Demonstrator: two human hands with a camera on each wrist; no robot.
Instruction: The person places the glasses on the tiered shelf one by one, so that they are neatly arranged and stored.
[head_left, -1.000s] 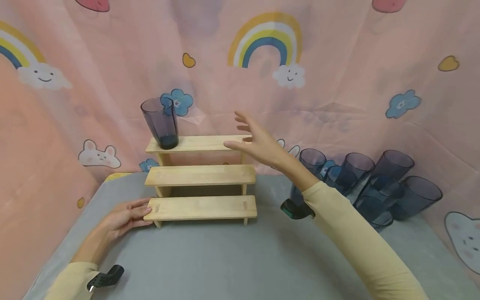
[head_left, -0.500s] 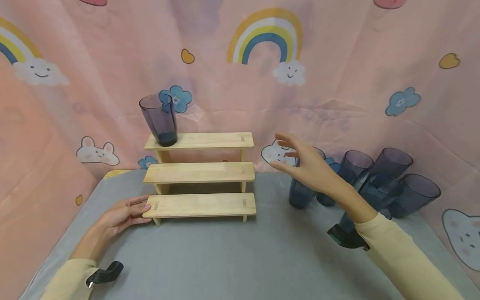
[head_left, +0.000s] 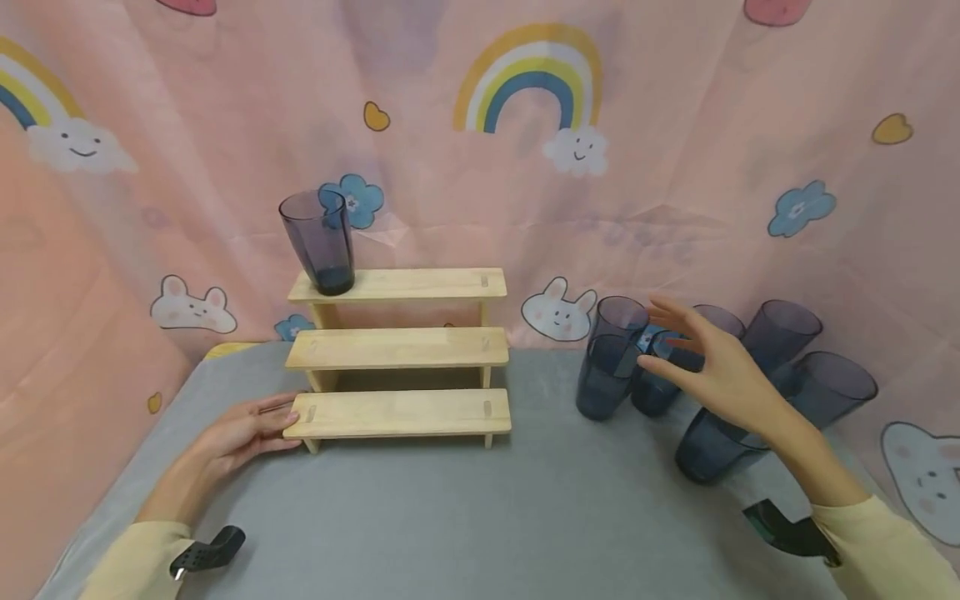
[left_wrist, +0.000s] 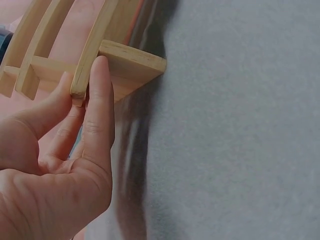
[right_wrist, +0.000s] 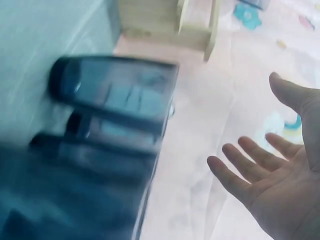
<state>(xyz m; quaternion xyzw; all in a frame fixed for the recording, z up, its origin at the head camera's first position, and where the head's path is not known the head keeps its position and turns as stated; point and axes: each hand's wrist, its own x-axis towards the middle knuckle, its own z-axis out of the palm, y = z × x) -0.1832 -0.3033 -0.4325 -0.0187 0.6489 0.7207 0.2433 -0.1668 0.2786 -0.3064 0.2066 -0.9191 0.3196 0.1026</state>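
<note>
A three-step wooden shelf (head_left: 397,414) stands on the grey cloth. At the left end of its lowest step, my left hand (head_left: 238,440) pinches the board, with the thumb above and fingers beneath; the left wrist view shows this grip on the board's end (left_wrist: 95,55). One tinted drinking glass (head_left: 318,250) sits upright on the left of the top step. My right hand (head_left: 723,379) is in the air over the group of tinted glasses at the right, fingers spread and holding nothing. It partly hides some of them in the head view.
Several tinted glasses stand close together on the right, among them a back-left glass (head_left: 602,383), a front glass (head_left: 701,458) and a far-right glass (head_left: 836,383). A pink patterned curtain (head_left: 675,167) hangs right behind the shelf and glasses.
My right hand has moved right and down from beside the top step to over the group of glasses, staying empty. The left hand keeps its hold on the shelf.
</note>
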